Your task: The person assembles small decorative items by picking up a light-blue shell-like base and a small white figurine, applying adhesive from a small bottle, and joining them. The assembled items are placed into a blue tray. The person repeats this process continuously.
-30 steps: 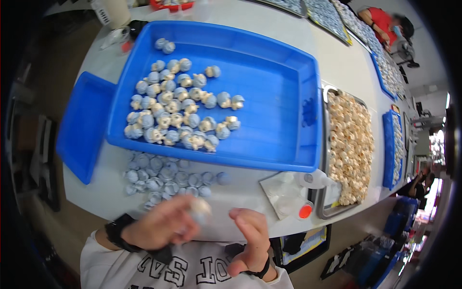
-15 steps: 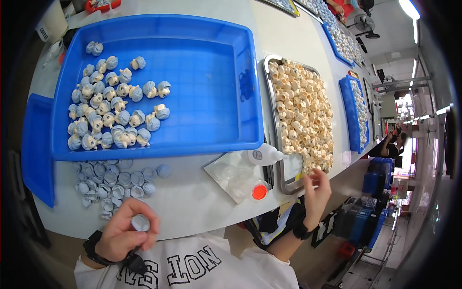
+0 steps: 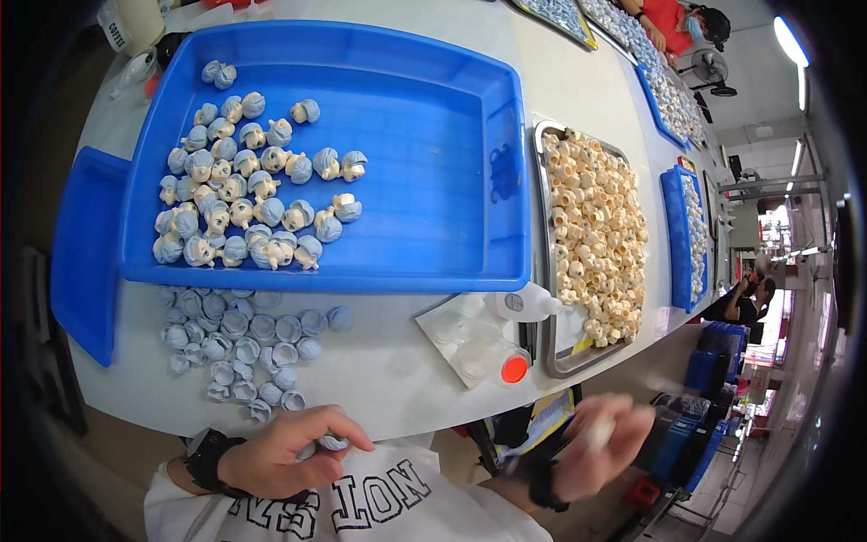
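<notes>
Near the table's front edge, my left hand (image 3: 287,453) curls its fingers around a light blue doll hair cap (image 3: 332,443). Over to the right, my right hand (image 3: 591,456) is smeared by motion, with a small cream doll head (image 3: 598,434) pinched in its fingers. More loose blue hair caps (image 3: 247,350) lie on the table in front of my left hand, many with their hollow side up. Bare cream doll heads (image 3: 596,235) fill a metal tray (image 3: 548,271) beyond my right hand. Heads wearing blue hair (image 3: 271,210) stand or lie in the big blue bin (image 3: 411,181).
Between bin and tray are a white squeeze bottle (image 3: 528,303), a clear plastic bag (image 3: 456,339) and a container with a round orange top (image 3: 514,369). A blue tub (image 3: 86,262) stands at the left. Farther off, a person in red (image 3: 666,27) sits by more filled trays.
My right hand has left the metal tray's near edge and come back toward me with a doll head. My left hand has shifted right, still holding the hair cap. The view has shifted.
</notes>
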### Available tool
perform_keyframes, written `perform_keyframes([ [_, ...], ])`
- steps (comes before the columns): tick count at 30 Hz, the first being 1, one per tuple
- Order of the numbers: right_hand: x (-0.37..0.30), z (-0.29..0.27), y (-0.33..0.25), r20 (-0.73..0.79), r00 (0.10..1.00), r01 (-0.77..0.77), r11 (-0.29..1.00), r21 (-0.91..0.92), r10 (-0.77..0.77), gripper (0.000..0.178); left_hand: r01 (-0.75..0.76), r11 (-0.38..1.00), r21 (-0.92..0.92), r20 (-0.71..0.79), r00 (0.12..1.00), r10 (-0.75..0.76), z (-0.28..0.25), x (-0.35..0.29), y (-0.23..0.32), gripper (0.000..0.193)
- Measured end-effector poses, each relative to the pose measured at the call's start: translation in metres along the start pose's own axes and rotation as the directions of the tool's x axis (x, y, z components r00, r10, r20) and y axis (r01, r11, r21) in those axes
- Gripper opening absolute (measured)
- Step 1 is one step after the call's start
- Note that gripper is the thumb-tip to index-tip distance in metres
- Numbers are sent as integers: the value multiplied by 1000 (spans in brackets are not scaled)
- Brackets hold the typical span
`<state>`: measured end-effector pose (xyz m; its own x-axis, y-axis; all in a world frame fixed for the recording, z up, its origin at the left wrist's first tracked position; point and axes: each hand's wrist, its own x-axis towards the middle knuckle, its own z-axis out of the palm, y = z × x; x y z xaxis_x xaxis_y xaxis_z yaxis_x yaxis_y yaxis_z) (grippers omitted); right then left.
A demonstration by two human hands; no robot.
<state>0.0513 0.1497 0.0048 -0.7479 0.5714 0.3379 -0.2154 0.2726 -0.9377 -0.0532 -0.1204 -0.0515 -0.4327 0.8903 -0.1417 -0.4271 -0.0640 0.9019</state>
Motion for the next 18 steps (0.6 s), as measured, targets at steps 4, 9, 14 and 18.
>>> perform_keyframes([
  [4,-16,72,-3,691,709,-8,977,211,-143,22,26,994,111,118,992,-39,4,2,2,32],
  [9,-27,106,3,789,614,-1,1000,31,-24,26,68,994,84,121,990,-78,-5,-6,3,24],
  [14,-41,123,0,608,754,415,897,-149,-248,28,32,997,-75,-138,990,-42,-5,-19,-1,26],
  [18,-41,123,9,637,710,554,796,-244,-298,34,76,990,-122,-324,939,-112,1,-17,-1,30],
])
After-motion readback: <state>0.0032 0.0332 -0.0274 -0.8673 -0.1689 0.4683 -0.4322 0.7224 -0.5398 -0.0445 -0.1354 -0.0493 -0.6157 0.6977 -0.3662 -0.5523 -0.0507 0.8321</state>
